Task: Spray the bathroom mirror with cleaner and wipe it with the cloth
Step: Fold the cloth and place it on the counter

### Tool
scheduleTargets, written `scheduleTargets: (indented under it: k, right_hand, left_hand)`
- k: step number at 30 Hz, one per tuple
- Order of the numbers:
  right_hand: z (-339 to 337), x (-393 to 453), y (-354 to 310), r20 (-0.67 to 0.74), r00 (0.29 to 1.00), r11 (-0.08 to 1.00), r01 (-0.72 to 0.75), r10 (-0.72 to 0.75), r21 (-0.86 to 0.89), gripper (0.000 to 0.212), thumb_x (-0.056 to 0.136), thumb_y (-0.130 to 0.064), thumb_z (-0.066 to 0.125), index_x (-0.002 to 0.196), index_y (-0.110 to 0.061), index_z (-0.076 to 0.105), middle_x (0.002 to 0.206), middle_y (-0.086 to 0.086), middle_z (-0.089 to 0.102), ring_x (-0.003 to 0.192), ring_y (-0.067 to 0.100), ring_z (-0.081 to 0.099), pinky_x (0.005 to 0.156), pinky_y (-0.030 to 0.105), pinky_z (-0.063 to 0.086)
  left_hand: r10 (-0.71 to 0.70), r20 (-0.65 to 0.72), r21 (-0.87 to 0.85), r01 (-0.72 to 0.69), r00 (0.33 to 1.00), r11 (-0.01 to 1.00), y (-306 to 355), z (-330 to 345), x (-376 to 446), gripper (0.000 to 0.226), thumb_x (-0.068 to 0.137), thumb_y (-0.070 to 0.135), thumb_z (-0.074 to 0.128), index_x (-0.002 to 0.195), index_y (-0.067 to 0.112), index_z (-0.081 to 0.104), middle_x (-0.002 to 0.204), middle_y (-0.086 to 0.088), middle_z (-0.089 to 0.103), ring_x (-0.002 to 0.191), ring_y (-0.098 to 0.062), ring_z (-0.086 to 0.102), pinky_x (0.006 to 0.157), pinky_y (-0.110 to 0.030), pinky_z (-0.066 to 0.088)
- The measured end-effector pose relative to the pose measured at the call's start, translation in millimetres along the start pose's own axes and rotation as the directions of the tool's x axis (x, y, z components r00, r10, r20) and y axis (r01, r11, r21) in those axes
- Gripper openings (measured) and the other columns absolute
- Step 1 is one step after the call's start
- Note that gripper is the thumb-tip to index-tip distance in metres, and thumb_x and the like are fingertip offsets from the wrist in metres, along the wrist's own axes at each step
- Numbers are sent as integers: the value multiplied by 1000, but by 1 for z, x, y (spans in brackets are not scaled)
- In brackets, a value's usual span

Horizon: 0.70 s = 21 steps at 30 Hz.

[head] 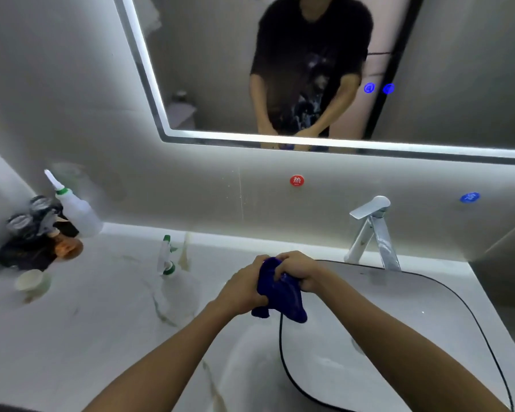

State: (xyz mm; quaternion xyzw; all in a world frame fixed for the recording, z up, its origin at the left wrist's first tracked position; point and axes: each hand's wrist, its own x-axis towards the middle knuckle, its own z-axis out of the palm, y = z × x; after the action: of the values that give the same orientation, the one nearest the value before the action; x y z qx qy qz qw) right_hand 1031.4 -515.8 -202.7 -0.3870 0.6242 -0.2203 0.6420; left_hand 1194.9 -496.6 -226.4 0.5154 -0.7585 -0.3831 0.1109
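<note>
Fingers of both our hands clamp the dark blue bunched cloth [280,289] over the white oval sink basin [399,337]: left hand [244,289] at its 9 o'clock, right hand [298,273] at 1 o'clock. Clear plastic spray bottle with green-white trigger [173,281] stands at 9 o'clock on the counter. LED-edged wall mirror [220,69] at 12 o'clock; chrome faucet [372,233] at 2 o'clock.

You have the dark blue cloth [280,292] bunched up over the sink edge, its loose end hanging down. The clear spray bottle [174,281] with green and white trigger head stands upright on the counter, just left of the cloth. The lit-edged mirror [280,69] hangs on the wall above.
</note>
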Motion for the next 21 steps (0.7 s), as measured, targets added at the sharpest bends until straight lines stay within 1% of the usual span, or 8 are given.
scheduleTargets:
  k: [4,7,9,11,13,14,18,21]
  right_hand:
    - [-5,-2,15,36,999,1000,-19,19,18,34,76,18,54,95,-8,67,97,15,67,87,30,66,68,35,59]
    - [-3,-7,20,50,998,999,-34,32,34,35,77,18,54,100,-6,67,100,15,67,88,29,66,77,38,59]
    - [-3,-10,21,47,998,999,-35,33,37,35,79,17,54,102,-5,67,100,15,67,88,28,66,80,39,59]
    - [-4,-11,21,38,999,999,-35,34,36,35,79,17,54,105,-4,67,101,15,67,89,29,65,83,41,58]
    - [-1,-10,21,35,998,998,-53,52,29,38,79,16,55,109,-2,66,108,18,67,94,33,65,85,44,58]
    - [1,-10,21,35,997,998,-65,64,27,39,78,16,55,111,-2,66,112,20,66,96,34,65,86,45,58]
    - [18,-8,23,67,997,999,-39,41,-36,41,81,16,54,113,-6,64,115,20,66,95,33,66,81,42,61]
    - [34,-9,24,104,995,959,34,-5,-280,40,83,14,52,116,-7,59,115,20,64,96,35,66,75,39,61]
  left_hand:
    - [-66,-100,-19,64,993,998,-8,13,-3,44,81,2,52,119,24,48,99,2,67,84,-16,65,75,-37,60]
    - [-59,-152,-112,43,987,993,-12,13,-8,33,88,-1,44,106,24,57,93,5,67,85,-17,65,76,-35,59]
    - [-55,-79,-242,34,995,970,-16,12,-12,26,92,10,53,111,28,56,100,7,67,89,-16,66,76,-31,60]
    - [-3,38,-305,14,999,952,-19,9,-14,45,85,32,72,124,35,49,112,12,65,99,-13,66,78,-27,59]
    - [38,111,-186,-17,993,982,-20,9,-14,76,72,39,83,135,37,39,121,14,60,104,-10,64,77,-23,58]
    - [42,114,-106,-30,993,994,-20,9,-14,81,71,34,84,137,35,36,122,12,60,103,-10,63,78,-23,58]
    - [-26,157,48,19,987,999,-27,-2,-8,56,74,13,75,123,21,50,110,2,64,94,-15,64,79,-28,59]
    - [-48,244,90,26,969,996,-35,-15,-5,34,77,12,70,106,22,54,96,5,62,84,-12,62,67,-20,52]
